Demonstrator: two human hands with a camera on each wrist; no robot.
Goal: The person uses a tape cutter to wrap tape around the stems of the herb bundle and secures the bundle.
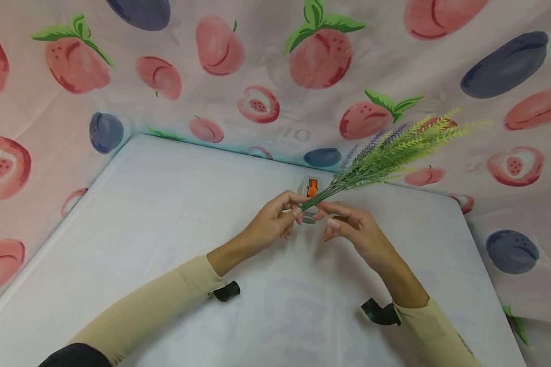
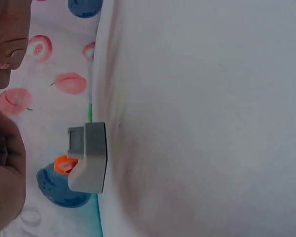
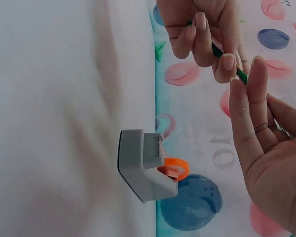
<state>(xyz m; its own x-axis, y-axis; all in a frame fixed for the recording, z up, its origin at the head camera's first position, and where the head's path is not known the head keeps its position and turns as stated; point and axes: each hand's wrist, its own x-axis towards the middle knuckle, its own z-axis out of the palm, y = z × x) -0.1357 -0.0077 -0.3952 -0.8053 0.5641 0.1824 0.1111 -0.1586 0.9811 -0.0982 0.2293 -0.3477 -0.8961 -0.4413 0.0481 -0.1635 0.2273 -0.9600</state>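
A bunch of artificial lavender (image 1: 385,150), with yellow-green and purple sprigs, slants up to the right above the table. My left hand (image 1: 275,219) pinches the green ends of its stems between thumb and fingers. Right beside it, my right hand (image 1: 358,229) touches the stems with extended fingertips, its thumb held apart. Seen from below in the right wrist view, the right hand's fingers (image 3: 240,113) lie across the stems. Beyond the hands stands a grey tape dispenser (image 3: 143,165) with an orange core, partly hidden by them in the head view.
The white-covered table (image 1: 202,204) reaches back to a fruit-print cloth (image 1: 165,117) hung behind and at both sides. Near the table's back edge stands the dispenser. Dark curved mounts (image 1: 380,312) stick out beneath both sleeves.
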